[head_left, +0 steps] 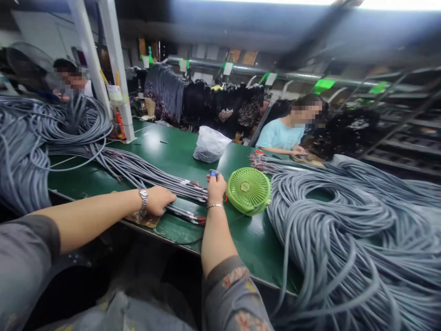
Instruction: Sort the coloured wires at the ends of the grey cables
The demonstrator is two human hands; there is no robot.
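A bundle of grey cables (144, 174) with red and white wire ends lies across the green table (165, 147). My left hand (159, 200), a watch on its wrist, rests closed on the bundle near its stripped ends. My right hand (216, 186), with a bracelet on the wrist, is closed around a small tool with a blue tip (213, 174) and an orange handle, right at the cable ends. A small green fan (249, 190) lies face up just right of my right hand.
Big heaps of coiled grey cable fill the right (344, 230) and left (31, 142) of the table. A clear plastic bag (210, 145) sits mid-table. A person in a light blue shirt (280, 135) works opposite; another person sits at the far left (74, 80). White posts (117, 69) stand on the table.
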